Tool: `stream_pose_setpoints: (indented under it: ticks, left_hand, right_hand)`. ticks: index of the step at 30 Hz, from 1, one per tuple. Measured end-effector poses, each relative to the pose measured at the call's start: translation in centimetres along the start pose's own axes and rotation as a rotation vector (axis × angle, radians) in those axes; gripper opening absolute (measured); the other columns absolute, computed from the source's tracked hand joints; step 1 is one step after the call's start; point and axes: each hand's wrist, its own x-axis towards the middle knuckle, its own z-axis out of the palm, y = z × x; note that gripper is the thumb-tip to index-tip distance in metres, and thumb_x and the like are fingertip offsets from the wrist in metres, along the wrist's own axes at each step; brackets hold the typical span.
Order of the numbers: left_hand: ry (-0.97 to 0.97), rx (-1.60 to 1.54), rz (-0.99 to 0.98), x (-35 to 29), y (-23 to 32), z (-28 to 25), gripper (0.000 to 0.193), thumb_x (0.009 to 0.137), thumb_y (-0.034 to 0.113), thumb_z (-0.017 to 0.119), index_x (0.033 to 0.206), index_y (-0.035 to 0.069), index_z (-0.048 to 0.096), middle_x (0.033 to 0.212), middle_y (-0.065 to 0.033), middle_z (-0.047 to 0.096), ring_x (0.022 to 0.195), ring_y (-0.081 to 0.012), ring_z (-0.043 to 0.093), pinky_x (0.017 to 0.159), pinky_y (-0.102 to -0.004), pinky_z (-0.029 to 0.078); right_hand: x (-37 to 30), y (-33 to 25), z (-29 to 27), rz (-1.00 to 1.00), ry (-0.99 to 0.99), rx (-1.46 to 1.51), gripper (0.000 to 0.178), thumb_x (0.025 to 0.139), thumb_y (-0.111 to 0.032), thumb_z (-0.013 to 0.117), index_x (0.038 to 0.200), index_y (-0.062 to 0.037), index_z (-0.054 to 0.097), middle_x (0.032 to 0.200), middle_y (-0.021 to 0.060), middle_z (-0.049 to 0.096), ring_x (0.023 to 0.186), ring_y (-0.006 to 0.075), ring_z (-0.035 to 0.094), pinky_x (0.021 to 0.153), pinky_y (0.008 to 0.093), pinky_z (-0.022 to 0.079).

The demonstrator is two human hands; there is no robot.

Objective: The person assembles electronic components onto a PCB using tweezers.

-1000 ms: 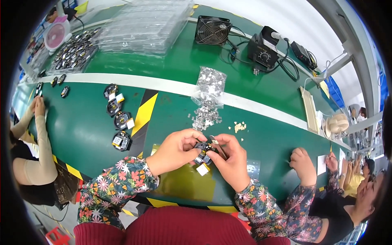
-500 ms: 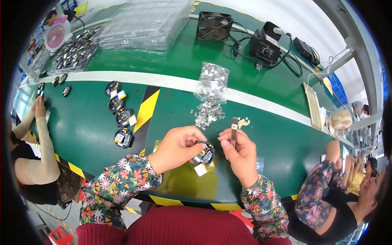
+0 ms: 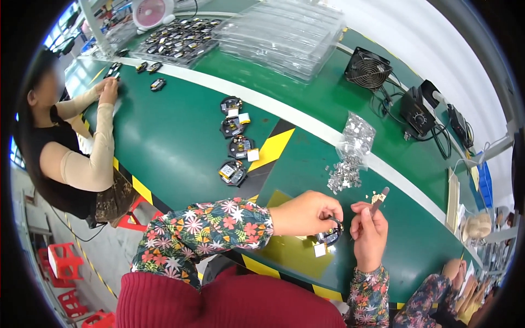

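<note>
My left hand pinches the rim of a round black electronic module over the green table. A small white square piece hangs from the module's lower side. Beside it, my right hand is closed on dark flat tweezers, whose rounded end points up and away; their other end is hidden by the fingers. Small cream-coloured bits lie just beyond that hand. A yellowish translucent sheet lies flat under my left wrist. Loose silver metal pieces are heaped farther back.
Several similar modules stand in a row to the left, near yellow-black tape. Behind the metal pieces lies a clear bag. Clear trays, a black fan and a dial-fronted box stand at the back. Co-workers sit on both sides.
The view has swung left, so the table appears shifted right and tilted. Both hands keep their hold on the module and the tweezers. The left hand's back has turned more upward.
</note>
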Motion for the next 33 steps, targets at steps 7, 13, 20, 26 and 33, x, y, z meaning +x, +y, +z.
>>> stream_pose_setpoints:
  ticks: [7, 13, 20, 26, 33]
  left_hand:
    - [-0.149, 0.33, 0.189, -0.1, 1.0, 0.2, 0.009, 0.075, 0.004, 0.058, 0.083, 0.001, 0.059, 0.061, -0.0046, 0.057, 0.052, -0.0077, 0.051, 0.047, -0.0239, 0.04]
    - [-0.198, 0.279, 0.062, -0.3, 1.2, -0.1, 0.011, 0.071, 0.008, 0.058, 0.08, 0.003, 0.059, 0.059, -0.0095, 0.055, 0.052, -0.0195, 0.054, 0.049, -0.031, 0.041]
    - [-0.168, 0.308, 0.22, -0.2, 0.1, 0.1, 0.012, 0.073, 0.007, 0.058, 0.084, 0.002, 0.059, 0.056, -0.0067, 0.055, 0.047, -0.0129, 0.05, 0.044, -0.0285, 0.038]
    - [-0.173, 0.178, 0.199, -0.5, 0.0, 0.0, 0.013, 0.073, 0.005, 0.057, 0.085, 0.0, 0.058, 0.056, -0.0042, 0.053, 0.049, -0.0102, 0.049, 0.047, -0.0272, 0.038]
    - [-0.133, -0.02, -0.007, -0.2, 0.3, 0.0, 0.011, 0.079, 0.005, 0.055, 0.088, 0.0, 0.057, 0.06, 0.0001, 0.053, 0.052, -0.0045, 0.048, 0.045, -0.0221, 0.04]
  right_hand:
    - [0.9, -2.8, -1.1, -0.069, 0.002, -0.047, 0.014, 0.085, -0.01, 0.052, 0.088, 0.0017, 0.058, 0.057, -0.0019, 0.045, 0.048, 0.0034, 0.037, 0.043, 0.017, 0.026]
    - [3.3, -3.6, 1.1, -0.357, -0.151, -0.764, 0.012, 0.068, -0.003, 0.063, 0.08, -0.0006, 0.061, 0.068, 0.0083, 0.053, 0.058, 0.0179, 0.053, 0.052, 0.0284, 0.041]
    - [4.5, -0.4, 2.9, -0.44, -0.121, -1.072, 0.019, 0.068, -0.009, 0.064, 0.084, -0.0017, 0.055, 0.077, 0.0147, 0.055, 0.068, 0.0315, 0.055, 0.06, 0.0371, 0.044]
    - [4.6, 0.7, 2.9, -0.474, -0.101, -1.045, 0.013, 0.07, -0.004, 0.062, 0.078, 0.0006, 0.053, 0.071, 0.0146, 0.053, 0.063, 0.0316, 0.053, 0.056, 0.0362, 0.042]
    - [4.8, 1.2, 2.8, -0.533, -0.019, -1.026, 0.01, 0.074, -0.003, 0.057, 0.08, 0.0012, 0.05, 0.07, 0.0129, 0.054, 0.059, 0.0249, 0.053, 0.056, 0.0322, 0.042]
